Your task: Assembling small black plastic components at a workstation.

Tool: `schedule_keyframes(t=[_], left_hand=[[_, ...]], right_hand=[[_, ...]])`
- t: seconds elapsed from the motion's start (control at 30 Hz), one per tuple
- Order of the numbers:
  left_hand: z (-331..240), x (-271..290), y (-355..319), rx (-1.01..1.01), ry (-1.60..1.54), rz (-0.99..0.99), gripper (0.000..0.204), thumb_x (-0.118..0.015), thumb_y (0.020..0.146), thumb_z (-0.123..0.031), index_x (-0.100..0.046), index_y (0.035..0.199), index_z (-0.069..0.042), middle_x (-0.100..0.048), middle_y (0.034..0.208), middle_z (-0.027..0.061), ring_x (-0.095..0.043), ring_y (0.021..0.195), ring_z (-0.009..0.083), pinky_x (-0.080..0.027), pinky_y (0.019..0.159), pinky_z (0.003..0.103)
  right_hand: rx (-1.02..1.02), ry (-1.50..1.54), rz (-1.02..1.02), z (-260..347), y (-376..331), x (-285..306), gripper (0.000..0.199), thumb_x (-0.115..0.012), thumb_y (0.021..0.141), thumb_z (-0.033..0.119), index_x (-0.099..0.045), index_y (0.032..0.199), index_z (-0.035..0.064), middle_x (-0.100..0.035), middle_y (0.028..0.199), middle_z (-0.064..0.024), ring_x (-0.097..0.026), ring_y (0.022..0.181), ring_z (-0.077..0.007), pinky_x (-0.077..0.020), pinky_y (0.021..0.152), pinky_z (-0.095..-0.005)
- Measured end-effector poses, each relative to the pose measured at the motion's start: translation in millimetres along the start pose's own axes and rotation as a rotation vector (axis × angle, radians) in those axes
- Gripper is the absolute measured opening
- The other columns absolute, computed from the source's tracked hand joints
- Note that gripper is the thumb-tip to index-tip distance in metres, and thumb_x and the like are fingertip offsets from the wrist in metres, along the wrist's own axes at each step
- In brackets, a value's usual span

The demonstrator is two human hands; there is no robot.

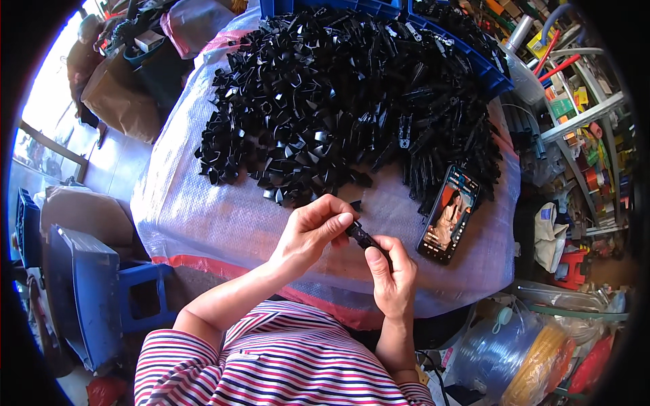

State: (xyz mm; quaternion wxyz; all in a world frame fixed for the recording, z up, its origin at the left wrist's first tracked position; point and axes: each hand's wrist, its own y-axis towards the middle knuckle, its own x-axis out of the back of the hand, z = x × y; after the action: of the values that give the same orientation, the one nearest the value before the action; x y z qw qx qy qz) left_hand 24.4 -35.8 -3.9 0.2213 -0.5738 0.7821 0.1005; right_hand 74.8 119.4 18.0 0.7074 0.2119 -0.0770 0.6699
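Between my two hands, just over the near part of the table, is a small long black plastic part (362, 235). My left hand (313, 229) pinches its upper left end between thumb and fingers. The lower right end is gripped by my right hand (393, 267), thumb on top. Beyond my hands lies a wide heap of black plastic pieces (305, 101): short curved ones at the left and long narrow ones (443, 135) at the right. Fine details of the held part are too small to make out.
A phone (448, 215) with a lit screen lies right of my hands on the white woven sheet (183, 210) covering the table. Blue crates (467, 54) stand behind the heap. Left are a blue stool (145, 298) and cardboard boxes; right, crowded shelves (582, 115) and coiled clear hose (497, 355).
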Motion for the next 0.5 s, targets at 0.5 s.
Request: schedule_keyframes(t=[0.5], left_hand=[[-5, -16, -17, -0.181, -0.071, -0.126, 0.017, -0.058, 0.086, -0.014, -0.053, 0.099, -0.003, -0.055, 0.084, 0.0031, -0.050, 0.074, 0.0094, -0.040, 0.068, 0.021]], right_hand=[[0.036, 0.157, -0.114, 8, 8, -45, 0.018, -0.048, 0.092, 0.018, -0.048, 0.087, 0.0017, -0.049, 0.064, -0.0037, -0.045, 0.057, -0.0102, -0.0367, 0.051, -0.0273]])
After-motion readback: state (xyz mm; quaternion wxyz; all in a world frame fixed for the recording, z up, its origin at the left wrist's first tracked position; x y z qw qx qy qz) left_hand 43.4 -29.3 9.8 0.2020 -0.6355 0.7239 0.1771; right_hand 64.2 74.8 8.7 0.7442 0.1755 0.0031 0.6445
